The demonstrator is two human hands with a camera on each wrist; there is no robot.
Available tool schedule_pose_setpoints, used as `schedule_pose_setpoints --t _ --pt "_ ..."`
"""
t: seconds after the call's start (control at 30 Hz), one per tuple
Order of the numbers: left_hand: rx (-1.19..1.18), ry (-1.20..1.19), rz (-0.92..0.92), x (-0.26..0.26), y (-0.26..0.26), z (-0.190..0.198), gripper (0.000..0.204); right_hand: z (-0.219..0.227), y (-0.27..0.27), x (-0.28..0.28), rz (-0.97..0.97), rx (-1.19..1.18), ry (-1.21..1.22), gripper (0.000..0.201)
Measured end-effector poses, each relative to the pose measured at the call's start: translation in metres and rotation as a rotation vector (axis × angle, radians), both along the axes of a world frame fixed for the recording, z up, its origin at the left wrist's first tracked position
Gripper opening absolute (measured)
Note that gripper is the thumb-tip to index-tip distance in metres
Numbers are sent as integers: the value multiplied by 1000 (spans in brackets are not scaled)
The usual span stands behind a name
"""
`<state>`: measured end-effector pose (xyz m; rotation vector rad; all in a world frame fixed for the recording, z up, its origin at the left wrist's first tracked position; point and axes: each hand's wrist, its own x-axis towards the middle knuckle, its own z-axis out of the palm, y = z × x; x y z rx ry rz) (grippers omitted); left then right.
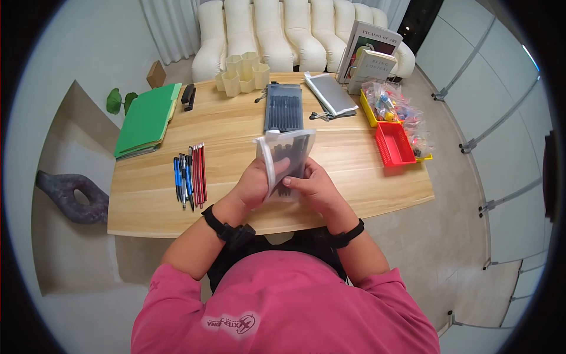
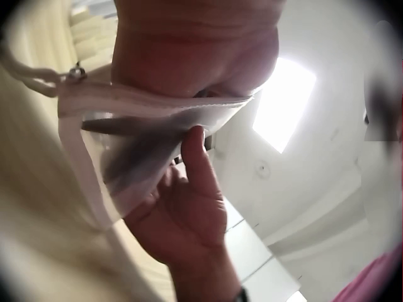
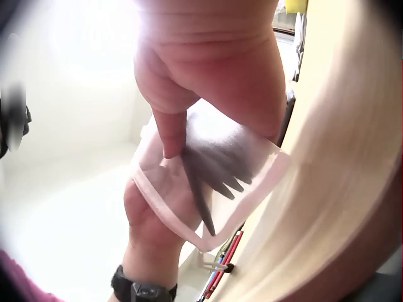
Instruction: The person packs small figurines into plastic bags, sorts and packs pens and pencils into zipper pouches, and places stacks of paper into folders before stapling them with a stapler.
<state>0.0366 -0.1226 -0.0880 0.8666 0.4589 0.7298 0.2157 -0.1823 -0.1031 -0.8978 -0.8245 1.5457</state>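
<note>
A translucent zip pouch (image 1: pixel 289 150) with white edging is held up over the near side of the table between both hands. Several dark slim sticks (image 3: pixel 217 167) show through its cloudy film, fanned out at one end. My left hand (image 1: pixel 254 183) grips the pouch at its left side, with part of the fingers hidden by the pouch. From the right, my right hand (image 1: pixel 318 186) holds it, thumb laid on the front face and fingers behind. In the left wrist view the right thumb (image 2: pixel 198 160) presses the film.
Pens and red pencils (image 1: pixel 199 174) lie at left, near green folders (image 1: pixel 147 121) and a black stapler (image 1: pixel 188 97). Behind the hands lie a filled dark pouch (image 1: pixel 284 106) and a grey pouch (image 1: pixel 331 94). A red basket (image 1: pixel 394 144), bagged items and books stand right; a cream hexagonal holder (image 1: pixel 242 74) stands behind.
</note>
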Motion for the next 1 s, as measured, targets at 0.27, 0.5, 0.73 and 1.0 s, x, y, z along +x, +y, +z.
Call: schedule_pose_setpoints --t 0.27,0.5,0.73,1.0 --pt "578 225 18 3 -9 5 47 -1 -2 4 -73 110 26 56" --pt "905 907 52 16 14 24 35 -21 6 6 -93 -151 58 38" --pt "668 958 5 -4 37 -16 24 -2 0 9 -113 -166 -729 49" --pt "165 641 132 -15 22 -24 17 20 -24 6 -182 12 -1467 54"
